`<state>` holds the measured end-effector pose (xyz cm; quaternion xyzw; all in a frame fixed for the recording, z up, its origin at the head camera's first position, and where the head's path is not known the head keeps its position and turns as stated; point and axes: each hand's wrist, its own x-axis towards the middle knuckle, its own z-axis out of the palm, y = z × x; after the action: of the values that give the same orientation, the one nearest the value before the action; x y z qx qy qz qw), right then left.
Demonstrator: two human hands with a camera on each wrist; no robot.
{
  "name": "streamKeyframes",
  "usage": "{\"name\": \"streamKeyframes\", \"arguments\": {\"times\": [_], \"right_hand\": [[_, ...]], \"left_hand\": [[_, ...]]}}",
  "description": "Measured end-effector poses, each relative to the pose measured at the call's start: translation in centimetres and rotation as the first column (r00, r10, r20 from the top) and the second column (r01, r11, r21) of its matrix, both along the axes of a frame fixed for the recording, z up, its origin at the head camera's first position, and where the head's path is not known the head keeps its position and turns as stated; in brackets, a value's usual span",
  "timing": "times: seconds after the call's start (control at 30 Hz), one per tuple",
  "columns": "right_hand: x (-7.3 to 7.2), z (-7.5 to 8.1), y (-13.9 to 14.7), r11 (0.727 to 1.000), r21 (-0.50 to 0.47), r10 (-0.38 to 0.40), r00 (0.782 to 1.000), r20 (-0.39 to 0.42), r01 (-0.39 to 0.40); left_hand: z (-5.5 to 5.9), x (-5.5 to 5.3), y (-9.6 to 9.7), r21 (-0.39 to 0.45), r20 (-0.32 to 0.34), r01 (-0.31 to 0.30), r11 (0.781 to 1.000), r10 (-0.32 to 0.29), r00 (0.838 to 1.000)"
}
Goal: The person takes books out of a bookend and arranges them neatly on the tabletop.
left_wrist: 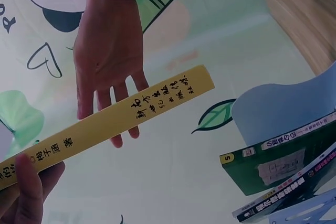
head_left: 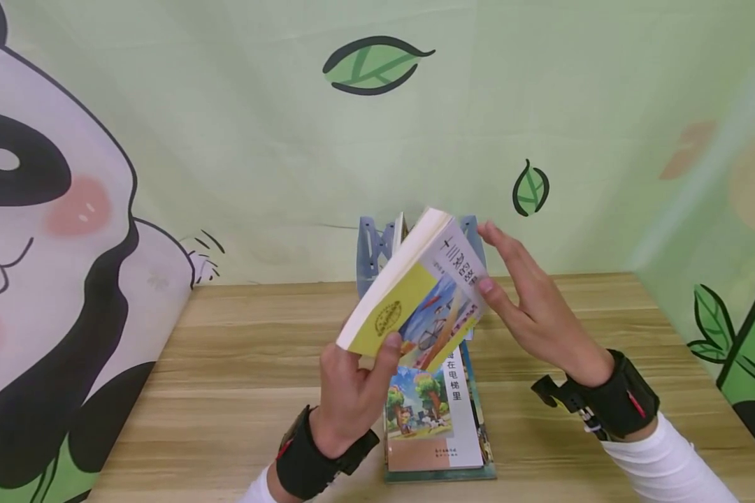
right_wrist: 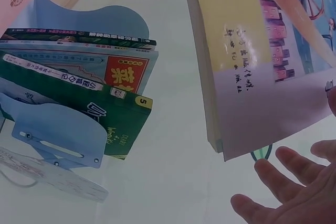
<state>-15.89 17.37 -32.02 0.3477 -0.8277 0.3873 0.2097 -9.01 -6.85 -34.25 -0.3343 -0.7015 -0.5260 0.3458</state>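
A paperback book (head_left: 428, 293) with a yellow and lilac cover and a bicycle picture is held tilted above the table. My left hand (head_left: 358, 384) grips its lower left corner, thumb on the cover and the other fingers behind. In the left wrist view the book's yellow spine (left_wrist: 110, 119) shows, with the left hand (left_wrist: 31, 192) at one end. My right hand (head_left: 535, 307) is at the book's right edge, its thumb at the cover and its fingers extended. Those right-hand fingers (right_wrist: 289, 177) are spread near the book's corner in the right wrist view.
Below the held book, a picture book (head_left: 434, 447) lies on a larger one on the wooden table (head_left: 258, 391). Behind stands a blue-grey bookend rack (head_left: 369, 255), with a green book (right_wrist: 79, 98) and several others upright in it. A panda-printed cloth (head_left: 258, 140) hangs behind.
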Motion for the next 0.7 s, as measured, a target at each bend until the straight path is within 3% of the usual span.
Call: {"name": "streamKeyframes", "arguments": {"times": [0.2, 0.43, 0.7], "right_hand": [[0.04, -0.19, 0.14, 1.000, 0.012, 0.012, 0.999, 0.036, -0.012], [0.26, -0.44, 0.47, 0.998, 0.031, 0.052, 0.988, 0.142, -0.056], [0.20, -0.80, 0.39, 0.963, -0.073, 0.271, 0.926, 0.264, -0.261]], "left_hand": [[-0.11, 0.22, 0.10, 0.002, 0.024, 0.024, 1.000, -0.024, 0.999], [-0.44, 0.30, 0.03, 0.009, 0.052, 0.057, 0.998, -0.058, 0.997], [-0.80, 0.36, 0.05, 0.017, 0.079, 0.092, 0.996, -0.093, 0.993]]}}
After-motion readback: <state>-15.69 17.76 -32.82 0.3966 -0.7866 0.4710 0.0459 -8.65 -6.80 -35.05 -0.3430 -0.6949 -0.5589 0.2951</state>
